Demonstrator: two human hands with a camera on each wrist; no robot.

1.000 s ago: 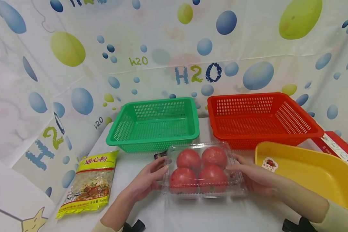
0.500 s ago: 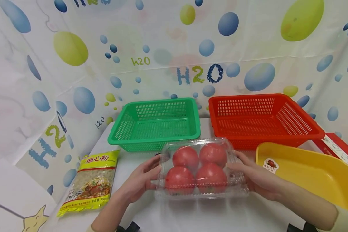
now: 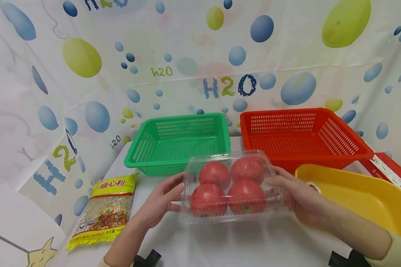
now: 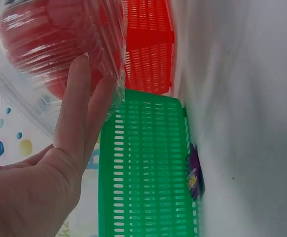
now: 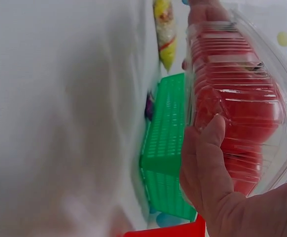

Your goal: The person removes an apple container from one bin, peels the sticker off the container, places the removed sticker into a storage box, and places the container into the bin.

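Observation:
A clear plastic clamshell box holds several large red tomatoes. Both hands carry it above the white tabletop, in front of the baskets. On its left side is my left hand, with long fingers reaching against the ribbed underside. My right hand grips the opposite side, its thumb by the lid edge. From the right wrist view, more fingers support the box from below.
A green basket and a red basket stand behind. A yellow tray and red box are right; a pasta bag lies left. By the green basket sits a small purple packet.
The tomato box has risen off the tabletop and moved slightly toward the baskets, with both hands moving along. It now overlaps the green basket's front rim in the head view.

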